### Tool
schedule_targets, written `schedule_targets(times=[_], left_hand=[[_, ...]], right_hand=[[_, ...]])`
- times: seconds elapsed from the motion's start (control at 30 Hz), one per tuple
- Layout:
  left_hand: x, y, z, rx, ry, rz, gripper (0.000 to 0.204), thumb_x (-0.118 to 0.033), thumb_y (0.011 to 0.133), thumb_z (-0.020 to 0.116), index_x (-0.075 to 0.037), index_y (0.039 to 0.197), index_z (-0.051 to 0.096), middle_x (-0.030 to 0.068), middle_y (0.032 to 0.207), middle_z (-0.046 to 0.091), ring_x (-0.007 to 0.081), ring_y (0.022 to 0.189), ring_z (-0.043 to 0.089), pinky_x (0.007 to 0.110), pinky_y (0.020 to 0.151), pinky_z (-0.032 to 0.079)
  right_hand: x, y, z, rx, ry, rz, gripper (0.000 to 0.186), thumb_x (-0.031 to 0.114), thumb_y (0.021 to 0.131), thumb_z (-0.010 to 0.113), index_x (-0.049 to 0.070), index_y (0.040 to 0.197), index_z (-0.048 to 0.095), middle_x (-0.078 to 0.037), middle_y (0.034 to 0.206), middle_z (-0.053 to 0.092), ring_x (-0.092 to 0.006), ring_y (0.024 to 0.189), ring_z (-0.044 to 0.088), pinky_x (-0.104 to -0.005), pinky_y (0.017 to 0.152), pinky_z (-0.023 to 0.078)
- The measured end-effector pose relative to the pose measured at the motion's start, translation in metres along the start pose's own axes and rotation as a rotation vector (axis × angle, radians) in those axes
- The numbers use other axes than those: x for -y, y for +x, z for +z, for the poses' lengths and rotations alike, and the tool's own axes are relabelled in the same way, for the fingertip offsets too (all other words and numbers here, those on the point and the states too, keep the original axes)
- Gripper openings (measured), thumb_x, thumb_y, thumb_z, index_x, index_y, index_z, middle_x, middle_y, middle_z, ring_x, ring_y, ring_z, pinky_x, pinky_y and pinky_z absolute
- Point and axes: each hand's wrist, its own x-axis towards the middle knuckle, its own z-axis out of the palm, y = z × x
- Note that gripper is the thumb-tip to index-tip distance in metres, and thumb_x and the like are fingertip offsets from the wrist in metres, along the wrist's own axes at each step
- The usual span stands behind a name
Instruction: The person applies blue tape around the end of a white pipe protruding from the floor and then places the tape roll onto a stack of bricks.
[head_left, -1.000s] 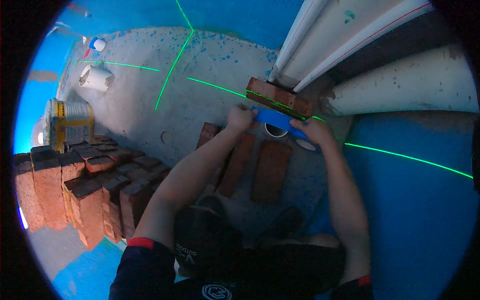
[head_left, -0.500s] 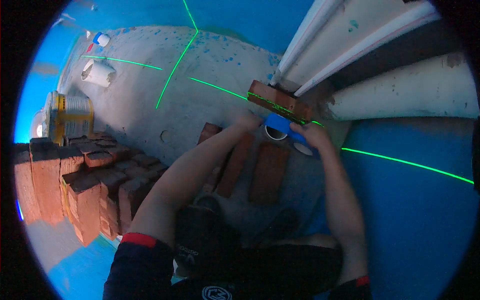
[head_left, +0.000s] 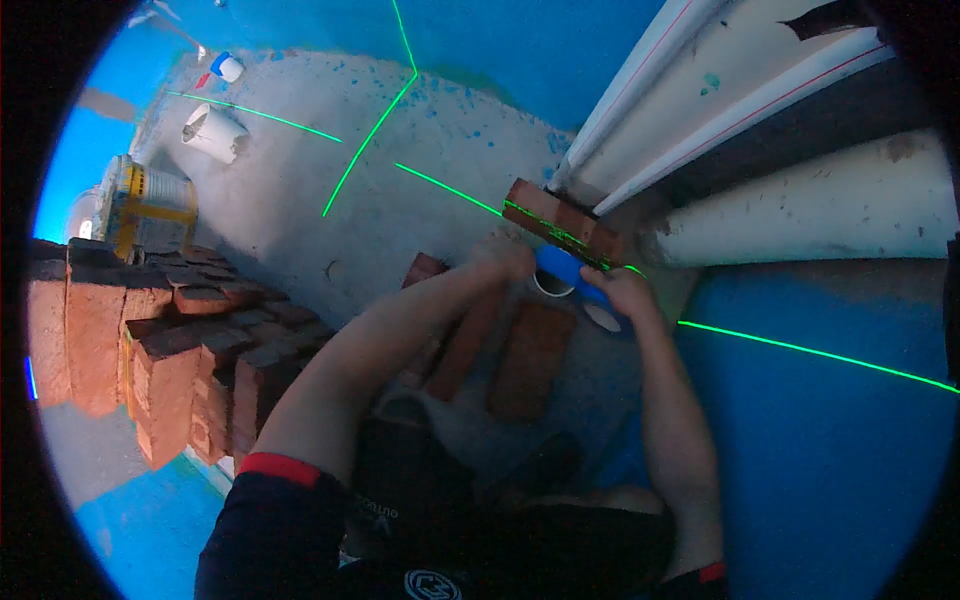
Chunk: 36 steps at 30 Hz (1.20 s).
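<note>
Both hands are at a blue piece (head_left: 562, 266) with two round, pale-rimmed openings; its exact kind is unclear. My left hand (head_left: 508, 258) grips its left end, the fingers partly blurred. My right hand (head_left: 630, 291) is closed on its right side, with the thumb along the top. The piece lies close against the near face of a short run of red bricks (head_left: 565, 218), crossed by a green laser line. Whether it touches the bricks cannot be made out. Loose bricks lie nearer to me, one brick (head_left: 532, 360) flat on the floor and others partly behind my left forearm.
A stepped stack of red bricks (head_left: 165, 385) stands at the left, with a yellow-strapped bucket (head_left: 160, 212) behind it. A white pipe piece (head_left: 214, 134) and a small blue-and-white container (head_left: 228, 68) lie farther back. Large white pipes (head_left: 810, 205) rise beside the blue wall at right.
The whole view has shifted slightly. Both hands stay on the blue piece by the bricks, with little visible movement against it.
</note>
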Motion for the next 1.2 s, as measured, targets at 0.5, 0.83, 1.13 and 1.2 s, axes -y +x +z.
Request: schedule_targets(times=[0.5, 0.83, 1.13, 1.2], left_hand=[[-0.016, -0.048, -0.023, -0.226, -0.909, -0.003, 0.056, -0.051, 0.091, 0.049, -0.004, 0.120, 0.058, 0.0229, 0.109, 0.062, 0.0407, 0.100, 0.059, 0.046, 0.091, 0.045], [-0.009, -0.036, -0.027, -0.076, -0.685, 0.165, 0.055, -0.036, 0.084, 0.063, -0.001, 0.124, 0.053, 0.0230, 0.108, 0.063, 0.0378, 0.098, 0.061, 0.044, 0.086, 0.047], [-0.071, -0.069, -0.025, -0.467, 0.219, 0.564, 0.057, -0.026, 0.087, 0.054, -0.001, 0.136, 0.039, 0.0184, 0.138, 0.042, 0.0343, 0.128, 0.040, 0.045, 0.105, 0.031], [-0.078, -0.066, -0.006, -0.455, 0.334, 0.560, 0.055, -0.025, 0.089, 0.051, -0.001, 0.137, 0.038, 0.0182, 0.140, 0.040, 0.0339, 0.131, 0.036, 0.046, 0.107, 0.028]], right_hand=[[0.007, -0.017, -0.024, 0.197, 0.181, 0.016, 0.072, 0.069, 0.074, 0.059, 0.003, 0.104, 0.066, -0.020, 0.098, 0.065, -0.0298, 0.091, 0.064, -0.0387, 0.079, 0.048], [-0.004, -0.008, -0.017, 0.170, 0.195, 0.018, 0.074, 0.063, 0.072, 0.065, 0.004, 0.117, 0.061, -0.018, 0.112, 0.063, -0.0289, 0.101, 0.062, -0.0380, 0.088, 0.047], [-0.026, -0.006, -0.005, 0.034, 0.149, -0.142, 0.058, 0.053, 0.081, 0.063, 0.008, 0.117, 0.063, -0.015, 0.107, 0.065, -0.0250, 0.097, 0.063, -0.0354, 0.085, 0.047], [-0.024, -0.009, -0.009, 0.053, 0.170, -0.151, 0.056, 0.050, 0.084, 0.062, 0.008, 0.121, 0.060, -0.018, 0.117, 0.061, -0.0256, 0.107, 0.059, -0.0341, 0.092, 0.045]])
